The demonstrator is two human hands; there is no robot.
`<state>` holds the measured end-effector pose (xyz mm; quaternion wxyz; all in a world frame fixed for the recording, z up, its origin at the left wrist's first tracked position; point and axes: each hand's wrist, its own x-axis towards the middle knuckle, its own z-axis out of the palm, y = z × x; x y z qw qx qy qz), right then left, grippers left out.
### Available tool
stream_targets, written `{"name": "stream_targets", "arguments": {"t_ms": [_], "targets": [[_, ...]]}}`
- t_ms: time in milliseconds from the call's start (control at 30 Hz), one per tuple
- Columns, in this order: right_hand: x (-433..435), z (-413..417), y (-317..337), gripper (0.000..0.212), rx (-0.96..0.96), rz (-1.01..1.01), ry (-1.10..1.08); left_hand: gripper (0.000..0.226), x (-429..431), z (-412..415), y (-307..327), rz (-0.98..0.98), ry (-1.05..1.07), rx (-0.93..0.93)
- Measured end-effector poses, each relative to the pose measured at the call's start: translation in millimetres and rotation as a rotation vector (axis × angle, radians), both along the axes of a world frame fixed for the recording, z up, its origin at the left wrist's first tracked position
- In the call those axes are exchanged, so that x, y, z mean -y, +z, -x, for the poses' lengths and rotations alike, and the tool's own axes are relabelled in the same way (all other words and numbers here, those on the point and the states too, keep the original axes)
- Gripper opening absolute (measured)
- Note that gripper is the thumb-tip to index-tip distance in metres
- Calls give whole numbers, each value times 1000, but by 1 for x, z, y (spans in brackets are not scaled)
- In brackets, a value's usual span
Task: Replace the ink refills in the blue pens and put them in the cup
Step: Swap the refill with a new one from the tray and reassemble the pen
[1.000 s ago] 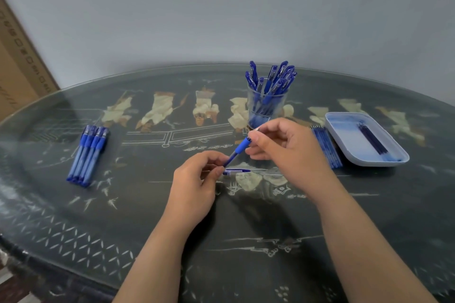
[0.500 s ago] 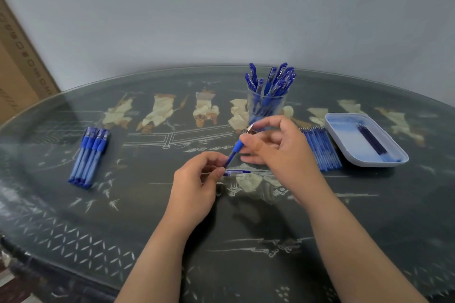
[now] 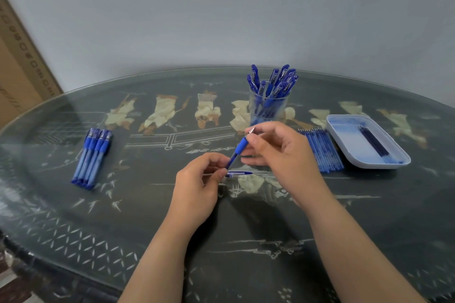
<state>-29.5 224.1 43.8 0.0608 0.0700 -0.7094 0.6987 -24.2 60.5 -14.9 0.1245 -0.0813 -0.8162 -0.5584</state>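
Note:
Both hands hold one blue pen (image 3: 238,150) slanted above the table's middle. My left hand (image 3: 197,187) pinches its lower barrel end, while my right hand (image 3: 278,152) pinches the rubber grip and silver tip end. A pen cap (image 3: 239,173) lies on the table just under the hands. A clear cup (image 3: 268,107) packed with several blue pens stands behind my right hand. Several more blue pens (image 3: 92,157) lie in a row at the left. A row of blue refills (image 3: 321,149) lies to the right of my right hand.
A white tray (image 3: 349,145) at the right holds a few dark refills (image 3: 374,142). The dark glass-topped oval table (image 3: 246,241) has inlaid figures. A cardboard box (image 3: 17,76) leans at the far left against the grey wall.
My right hand has shifted slightly left and lower on the pen's tip end, its fingers turning around the grip. The left hand has kept its hold.

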Motion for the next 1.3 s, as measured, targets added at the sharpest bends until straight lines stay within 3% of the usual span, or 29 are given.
{"name": "stream_targets", "arguments": {"t_ms": [133,300,433,567,700,867,1100,1167,1300], "targets": [[-1,0,1,22,31,38,5,30,0,0,0,-2,-2,-1],[0,1,-1,11,1,7,-24,34,-1,-1,2,-2,-5,5],[1,0,1,28,30,64,6,35,0,0,1,0,0,1],[0,-1,-1,12,-21,-13,-9,37,0,-1,1,0,-6,-7],[4,0,-2,27,21,62,-12,34,0,0,1,1,-9,-8],[2,0,-4,10,-26,-1,-18,35,0,-1,2,-2,-6,1],[3,2,-6,19,14,24,-52,37,0,0,1,-21,19,0],[2,6,-13,23,20,-96,-85,37,0,1,1,-92,52,11],[-2,11,-39,47,-99,-842,79,33,2,1,0,-171,63,20]]}}
